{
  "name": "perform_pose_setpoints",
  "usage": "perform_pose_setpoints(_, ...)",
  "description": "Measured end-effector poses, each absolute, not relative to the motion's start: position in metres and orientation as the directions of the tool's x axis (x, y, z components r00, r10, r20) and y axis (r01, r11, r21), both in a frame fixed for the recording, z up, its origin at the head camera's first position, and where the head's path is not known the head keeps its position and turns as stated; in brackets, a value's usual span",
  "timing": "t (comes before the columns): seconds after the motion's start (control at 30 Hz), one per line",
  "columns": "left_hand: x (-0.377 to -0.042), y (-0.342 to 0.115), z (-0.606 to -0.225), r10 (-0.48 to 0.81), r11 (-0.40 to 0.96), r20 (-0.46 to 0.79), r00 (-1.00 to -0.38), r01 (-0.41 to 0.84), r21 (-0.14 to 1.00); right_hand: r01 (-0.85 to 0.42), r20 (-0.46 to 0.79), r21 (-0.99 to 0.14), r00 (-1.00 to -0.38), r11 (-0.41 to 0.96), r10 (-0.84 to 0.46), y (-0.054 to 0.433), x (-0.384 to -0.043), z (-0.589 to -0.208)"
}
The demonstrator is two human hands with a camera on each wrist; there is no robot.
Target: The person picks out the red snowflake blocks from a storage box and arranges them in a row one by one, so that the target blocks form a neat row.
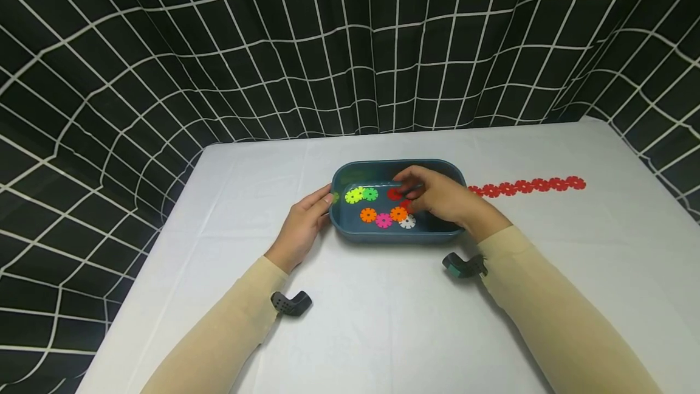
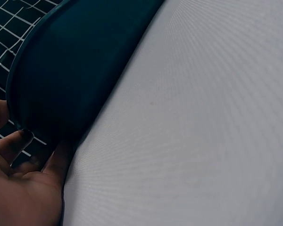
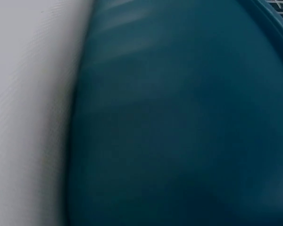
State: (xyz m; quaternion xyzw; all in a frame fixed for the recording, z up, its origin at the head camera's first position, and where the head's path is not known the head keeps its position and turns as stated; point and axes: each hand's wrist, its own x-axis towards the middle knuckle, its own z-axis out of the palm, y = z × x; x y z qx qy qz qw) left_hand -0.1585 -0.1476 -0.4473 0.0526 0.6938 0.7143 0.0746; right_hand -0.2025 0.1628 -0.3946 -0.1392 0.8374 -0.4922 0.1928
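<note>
A dark blue-green plastic tub (image 1: 398, 238) stands on the table with several notched plastic discs in it. My left hand (image 1: 302, 224) holds the tub's left end, its thumb at the rim and its fingers against the outer wall. My right hand (image 1: 437, 194) reaches into the tub from the right, with its fingers bent loosely over the red discs (image 1: 394, 194). Left of them lie a yellow disc (image 1: 352, 196) and a green disc (image 1: 370, 194). Nearer me are orange (image 1: 368, 215), pink (image 1: 384, 221) and white (image 1: 407, 222) ones. The right wrist view shows mostly the tub wall (image 3: 170, 117).
A row of linked red discs (image 1: 525, 186) lies on the white tablecloth (image 1: 383, 303), running right from beside the tub. Black curtains (image 1: 328, 47) with a white grid rise behind the table and at both sides.
</note>
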Motion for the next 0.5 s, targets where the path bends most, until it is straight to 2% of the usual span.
perform_pose_setpoints(0.27, -0.1594, -0.1470, -0.4478, 0.178, -0.041, -0.032, -0.983, -0.040, 0.998, -0.145, -0.161, -0.791, -0.887, 0.594, -0.432, 0.1580, -0.2029, -0.3978)
perform_pose_setpoints(0.5, -0.1590, -0.1461, -0.4471, 0.175, -0.036, -0.034, -0.984, -0.041, 0.999, -0.148, -0.179, -0.742, -0.896, 0.654, -0.406, 0.1542, -0.2016, -0.3993)
